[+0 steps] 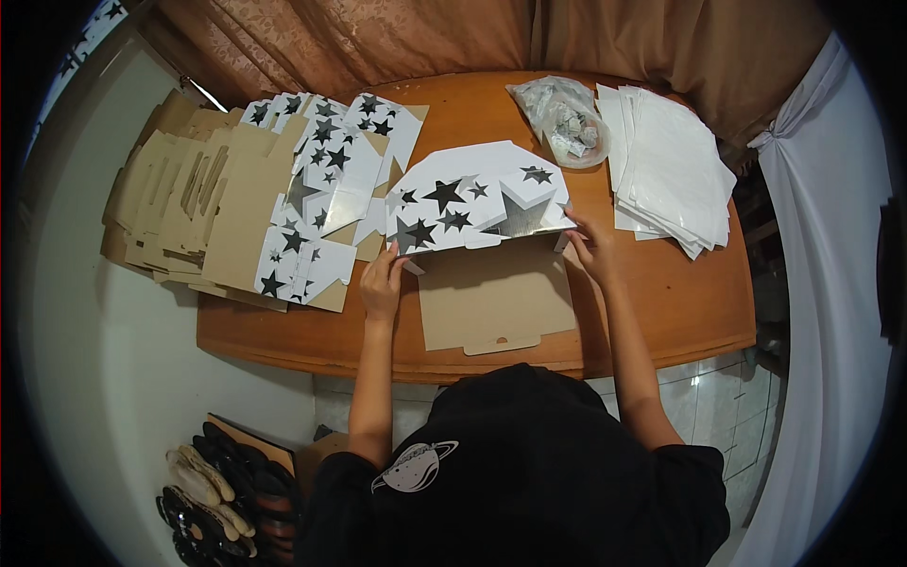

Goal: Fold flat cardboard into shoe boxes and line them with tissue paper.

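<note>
A white cardboard box (482, 200) with black and silver stars stands partly folded in front of me, its printed panel raised. The plain brown panel (498, 293) of the same piece lies flat toward me, with a small tab at its near edge. My left hand (382, 283) grips the box's lower left corner, fingers closed on the cardboard. At the right corner my right hand (592, 250) holds the edge, thumb and fingers around it. Parts of the side flaps are hidden behind the raised panel and my fingers.
Stacked flat brown cardboard blanks (179, 189) fill the table's left end, beside star-printed blanks (326, 170). A clear plastic bag (567, 123) with small packets sits at the back, left of white paper sheets (666, 161). Shoes (236, 491) lie on the floor at lower left.
</note>
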`<state>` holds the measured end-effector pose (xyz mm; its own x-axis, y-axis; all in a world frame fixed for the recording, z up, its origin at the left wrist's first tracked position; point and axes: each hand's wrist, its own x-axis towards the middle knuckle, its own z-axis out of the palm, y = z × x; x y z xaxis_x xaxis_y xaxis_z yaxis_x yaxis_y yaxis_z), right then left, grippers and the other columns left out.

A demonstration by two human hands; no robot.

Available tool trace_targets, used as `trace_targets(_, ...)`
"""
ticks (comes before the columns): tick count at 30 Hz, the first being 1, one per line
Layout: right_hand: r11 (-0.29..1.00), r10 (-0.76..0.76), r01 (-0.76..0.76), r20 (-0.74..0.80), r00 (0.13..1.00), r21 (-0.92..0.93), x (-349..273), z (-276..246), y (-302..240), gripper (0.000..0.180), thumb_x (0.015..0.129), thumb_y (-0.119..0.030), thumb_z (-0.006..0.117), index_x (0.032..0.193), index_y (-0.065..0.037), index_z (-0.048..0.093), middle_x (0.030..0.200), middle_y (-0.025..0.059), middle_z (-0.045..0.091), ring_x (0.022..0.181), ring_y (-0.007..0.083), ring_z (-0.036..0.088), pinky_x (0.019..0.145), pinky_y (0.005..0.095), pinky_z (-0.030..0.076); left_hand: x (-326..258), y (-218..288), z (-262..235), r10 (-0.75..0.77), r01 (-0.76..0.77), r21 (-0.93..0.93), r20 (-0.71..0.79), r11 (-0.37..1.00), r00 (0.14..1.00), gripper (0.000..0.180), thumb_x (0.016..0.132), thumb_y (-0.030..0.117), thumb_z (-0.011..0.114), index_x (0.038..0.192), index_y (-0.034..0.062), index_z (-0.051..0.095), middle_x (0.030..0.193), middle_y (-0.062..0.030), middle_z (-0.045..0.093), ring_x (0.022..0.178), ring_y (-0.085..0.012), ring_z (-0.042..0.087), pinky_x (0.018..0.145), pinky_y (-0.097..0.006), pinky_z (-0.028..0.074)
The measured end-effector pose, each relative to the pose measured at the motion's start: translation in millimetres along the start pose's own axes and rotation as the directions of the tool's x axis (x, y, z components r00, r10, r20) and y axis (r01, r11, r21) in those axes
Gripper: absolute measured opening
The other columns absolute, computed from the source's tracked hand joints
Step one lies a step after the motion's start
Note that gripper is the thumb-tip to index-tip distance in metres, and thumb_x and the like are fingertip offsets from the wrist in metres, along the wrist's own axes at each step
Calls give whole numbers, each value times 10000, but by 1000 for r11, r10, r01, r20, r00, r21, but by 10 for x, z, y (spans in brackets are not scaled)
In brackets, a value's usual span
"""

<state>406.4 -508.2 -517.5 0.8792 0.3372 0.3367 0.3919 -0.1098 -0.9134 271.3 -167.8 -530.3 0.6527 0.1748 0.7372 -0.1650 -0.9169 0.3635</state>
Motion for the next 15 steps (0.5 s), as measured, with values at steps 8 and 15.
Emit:
trace_targets(8, 999, -30, 22, -232, 972, -36, -399, 62, -66, 399, 839, -126, 603, 1184, -5, 442, 1230, 168, 453, 1109, 247, 492, 858, 320, 445, -89, 518, -140, -247, 279, -404, 131, 871, 960, 161, 770, 30, 668, 905, -6, 589, 1161, -199, 554, 1023, -238, 571, 870, -317, 456)
trace_targets(15, 976, 147, -129, -95, 985, 175, -735, -11, -274, 614, 848, -82, 585, 1354, 14, 252, 1293, 170, 391, 1146, 236, 460, 944, 306, 371, -275, 627, -304, -515, 556, -671, 290, 492, 806, 653, 753, 1, 676, 1300, -2, 320, 1222, -197, 506, 1073, -253, 534, 898, -318, 438)
